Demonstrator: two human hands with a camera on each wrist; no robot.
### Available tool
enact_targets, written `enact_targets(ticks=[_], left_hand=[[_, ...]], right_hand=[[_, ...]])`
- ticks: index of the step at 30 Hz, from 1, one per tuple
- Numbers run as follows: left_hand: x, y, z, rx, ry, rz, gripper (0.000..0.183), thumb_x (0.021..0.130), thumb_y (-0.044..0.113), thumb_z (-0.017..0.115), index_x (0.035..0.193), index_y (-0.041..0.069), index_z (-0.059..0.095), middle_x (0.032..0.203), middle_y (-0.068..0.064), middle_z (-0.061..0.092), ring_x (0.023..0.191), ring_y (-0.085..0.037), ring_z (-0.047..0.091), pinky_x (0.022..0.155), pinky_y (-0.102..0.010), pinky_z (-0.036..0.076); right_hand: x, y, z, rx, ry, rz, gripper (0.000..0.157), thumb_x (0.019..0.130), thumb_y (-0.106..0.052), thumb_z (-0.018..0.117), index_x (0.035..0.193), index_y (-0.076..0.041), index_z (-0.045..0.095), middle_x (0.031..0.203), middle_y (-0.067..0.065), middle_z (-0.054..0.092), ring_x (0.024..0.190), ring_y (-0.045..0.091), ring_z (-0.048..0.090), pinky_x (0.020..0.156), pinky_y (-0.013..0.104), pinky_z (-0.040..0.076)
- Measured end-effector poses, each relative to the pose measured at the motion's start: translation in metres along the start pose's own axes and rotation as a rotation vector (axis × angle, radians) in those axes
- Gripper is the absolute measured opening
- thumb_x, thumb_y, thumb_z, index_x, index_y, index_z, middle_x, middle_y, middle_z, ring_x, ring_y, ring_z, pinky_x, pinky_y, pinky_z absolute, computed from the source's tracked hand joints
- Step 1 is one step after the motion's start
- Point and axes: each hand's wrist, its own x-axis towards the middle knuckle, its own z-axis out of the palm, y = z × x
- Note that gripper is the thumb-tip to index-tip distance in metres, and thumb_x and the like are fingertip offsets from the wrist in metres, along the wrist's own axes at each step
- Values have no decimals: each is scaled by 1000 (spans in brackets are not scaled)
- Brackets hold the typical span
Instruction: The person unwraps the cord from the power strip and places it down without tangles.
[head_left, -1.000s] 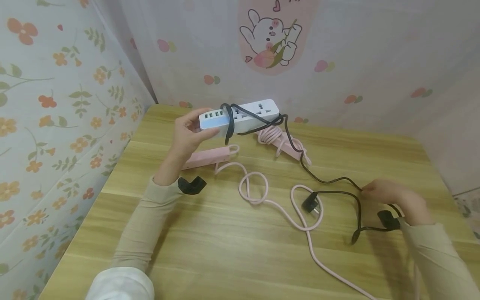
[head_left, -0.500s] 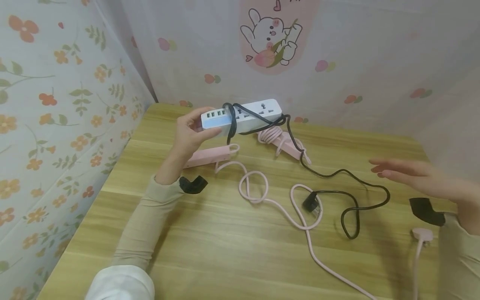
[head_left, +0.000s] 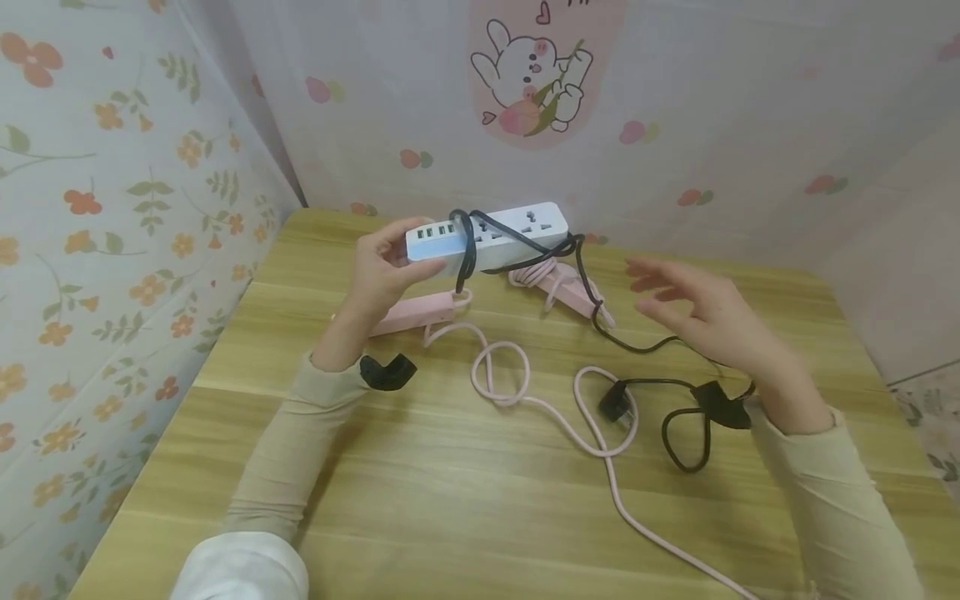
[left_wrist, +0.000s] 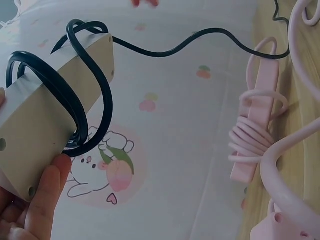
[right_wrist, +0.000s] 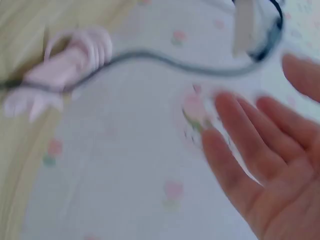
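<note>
My left hand (head_left: 380, 265) grips the left end of a white power strip (head_left: 517, 242), raised above the table with its sockets and USB ports facing up. A black cord (head_left: 471, 250) is looped round the strip's body; in the left wrist view its loops (left_wrist: 92, 75) cross the underside. From the strip's right end the cord runs down to the table and ends in a black plug (head_left: 617, 403). Fingers apart and holding nothing, my right hand (head_left: 701, 312) hovers to the right of the strip, over the cord.
Behind the strip lies a pink power strip (head_left: 573, 296) wrapped in its cord. Another pink strip (head_left: 412, 314) rests below my left hand, its pink cord (head_left: 551, 408) winding toward the front right. Patterned curtains (head_left: 360, 100) border the wooden table (head_left: 450, 500).
My right hand let go of the black cord, swung out to the right, then came back left toward the strip. The left hand keeps its grip on the white power strip.
</note>
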Motion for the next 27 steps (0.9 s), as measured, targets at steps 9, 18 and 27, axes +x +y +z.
enact_targets(ticks=[9,18,27], left_hand=[[-2,-1,-2,0,-22,-18,44,70,-15,68,112,-17,55,98,0,63,86,-16,58,74,-22,55],[0,-2,-5,-10,-5,5,44,69,-16,67,111,-17,56,101,-7,63,86,-17,58,75,-24,55],[0,1,-6,-5,-3,-13,41,68,-14,69,109,-10,62,102,-9,63,87,-17,57,75,-23,54]], right_hand=[[52,-1,39,131,118,-27,48,89,7,55,135,2,43,129,18,54,116,30,51,91,43,47],[62,3,47,177,208,-50,11,83,8,62,93,4,65,93,14,67,94,12,58,87,32,48],[55,7,67,207,-136,-139,9,83,2,66,84,-8,66,78,-3,64,67,8,54,59,21,48]])
